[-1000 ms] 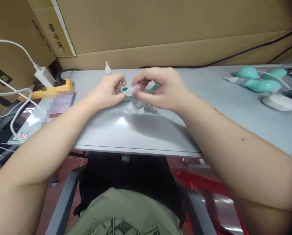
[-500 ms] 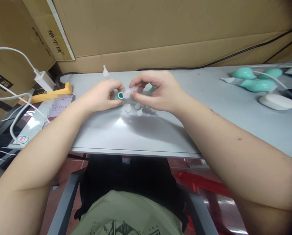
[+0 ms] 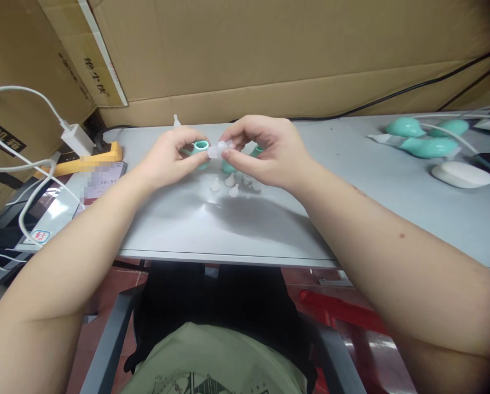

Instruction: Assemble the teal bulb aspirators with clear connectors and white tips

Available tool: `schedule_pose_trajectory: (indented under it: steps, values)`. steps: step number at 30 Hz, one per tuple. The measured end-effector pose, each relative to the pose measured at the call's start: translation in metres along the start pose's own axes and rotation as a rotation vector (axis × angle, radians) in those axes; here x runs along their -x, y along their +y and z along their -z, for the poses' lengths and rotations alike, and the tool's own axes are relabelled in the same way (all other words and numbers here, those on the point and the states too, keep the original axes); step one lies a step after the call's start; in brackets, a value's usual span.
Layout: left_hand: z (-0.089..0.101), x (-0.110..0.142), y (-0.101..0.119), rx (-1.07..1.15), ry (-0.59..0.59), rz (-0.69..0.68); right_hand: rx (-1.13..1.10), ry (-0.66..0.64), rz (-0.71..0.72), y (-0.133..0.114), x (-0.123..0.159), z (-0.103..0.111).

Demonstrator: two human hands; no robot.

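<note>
My left hand [image 3: 169, 157] is closed round a small teal rubber bulb [image 3: 200, 148] whose round opening faces the right. My right hand [image 3: 265, 150] pinches a small clear plastic tip [image 3: 220, 148] and holds it against that opening. Both hands hover just above the grey table [image 3: 269, 219]. Under them lie several loose clear tips [image 3: 230, 184], and another teal piece [image 3: 256, 151] peeks out behind my right fingers. One clear tip [image 3: 176, 120] stands alone at the table's far edge.
Finished teal bulbs [image 3: 427, 143] and a white oval object [image 3: 461, 174] lie at the right. A phone [image 3: 101, 183], a yellow power strip [image 3: 89, 155] with a white charger [image 3: 78, 139] and cables occupy the left. Cardboard boxes [image 3: 245, 49] wall the back.
Both hands stayed together over the loose tips and lifted slightly; the teal bulb's opening now shows more fully, with the clear tip still pressed to it.
</note>
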State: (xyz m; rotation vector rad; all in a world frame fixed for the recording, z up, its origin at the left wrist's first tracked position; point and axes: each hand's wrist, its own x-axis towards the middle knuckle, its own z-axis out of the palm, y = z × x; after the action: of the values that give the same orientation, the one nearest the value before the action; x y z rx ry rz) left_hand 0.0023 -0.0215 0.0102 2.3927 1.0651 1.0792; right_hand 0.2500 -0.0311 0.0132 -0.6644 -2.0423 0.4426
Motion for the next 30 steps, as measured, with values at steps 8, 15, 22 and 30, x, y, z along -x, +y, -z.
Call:
schedule_pose_trajectory:
  steps: [8, 15, 22, 30]
  values:
    - [-0.0015, 0.0040, 0.0022, 0.020, -0.076, -0.011, 0.002, 0.017, 0.026, 0.0009, -0.0003, -0.0016]
    - [0.0017, 0.0031, 0.0014, -0.050, -0.110, -0.149, 0.023, -0.033, 0.037, 0.0014, -0.0006, -0.0013]
    - [0.0030, 0.0029, 0.0058, -0.107, -0.146, -0.146, 0.022, -0.072, 0.044, 0.0034, -0.0010, 0.0005]
    - [-0.0031, 0.0045, 0.0097, -0.104, -0.130, -0.086, 0.058, -0.133, 0.086, 0.0086, 0.0010, -0.0029]
